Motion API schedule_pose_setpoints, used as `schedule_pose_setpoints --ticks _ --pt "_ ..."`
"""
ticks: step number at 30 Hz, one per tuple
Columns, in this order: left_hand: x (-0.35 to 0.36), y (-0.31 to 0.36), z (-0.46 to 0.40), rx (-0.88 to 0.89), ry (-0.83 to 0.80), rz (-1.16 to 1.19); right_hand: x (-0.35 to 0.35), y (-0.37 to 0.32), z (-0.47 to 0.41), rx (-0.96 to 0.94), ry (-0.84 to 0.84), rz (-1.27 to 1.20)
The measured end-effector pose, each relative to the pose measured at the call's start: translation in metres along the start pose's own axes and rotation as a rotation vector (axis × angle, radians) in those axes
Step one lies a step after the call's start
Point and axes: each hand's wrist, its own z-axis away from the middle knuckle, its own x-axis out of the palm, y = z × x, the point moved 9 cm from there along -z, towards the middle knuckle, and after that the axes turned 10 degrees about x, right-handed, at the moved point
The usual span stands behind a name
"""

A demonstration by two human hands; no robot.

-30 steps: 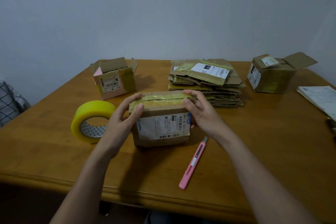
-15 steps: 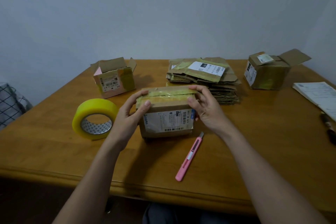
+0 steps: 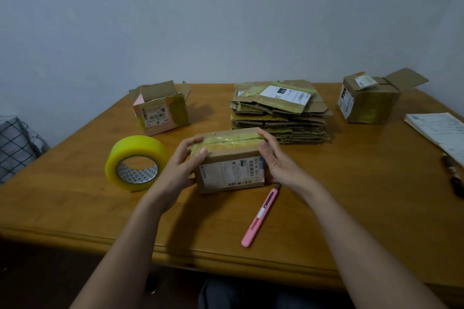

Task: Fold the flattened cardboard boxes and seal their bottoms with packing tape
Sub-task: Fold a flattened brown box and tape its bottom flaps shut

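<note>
A small brown cardboard box (image 3: 229, 170) stands on the wooden table (image 3: 351, 195) in front of me, yellowish tape running along its top and a white label on its near face. My left hand (image 3: 182, 165) grips its left end, thumb on the taped top. My right hand (image 3: 276, 160) holds its right end, fingers curled over the top edge. A yellow roll of packing tape (image 3: 135, 162) lies to the left. A pink box cutter (image 3: 261, 216) lies by my right wrist. A stack of flattened boxes (image 3: 280, 113) sits just behind.
An open folded box (image 3: 162, 110) stands at the back left and another open box (image 3: 369, 100) at the back right. A notebook (image 3: 439, 130) and a dark pen (image 3: 452, 173) lie at the right edge. A checked cloth (image 3: 15, 145) is off the table's left side.
Both hands have stayed on the box ends, shifting slightly along the taped top. The view has tilted a little, so everything sits slightly higher in frame.
</note>
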Motion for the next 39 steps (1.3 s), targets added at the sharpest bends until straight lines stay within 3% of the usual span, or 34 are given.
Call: schedule_pose_setpoints --ticks 12,25,39 --pt "0.049 0.001 0.009 0.052 -0.130 0.098 -0.053 0.021 0.017 -0.018 0.186 -0.060" --pt "0.022 -0.004 0.000 0.083 -0.058 0.023 -0.035 0.014 0.010 -0.081 0.145 -0.078" --pt "0.021 -0.010 -0.008 0.028 -0.045 0.053 -0.045 0.010 -0.001 -0.074 0.271 0.031"
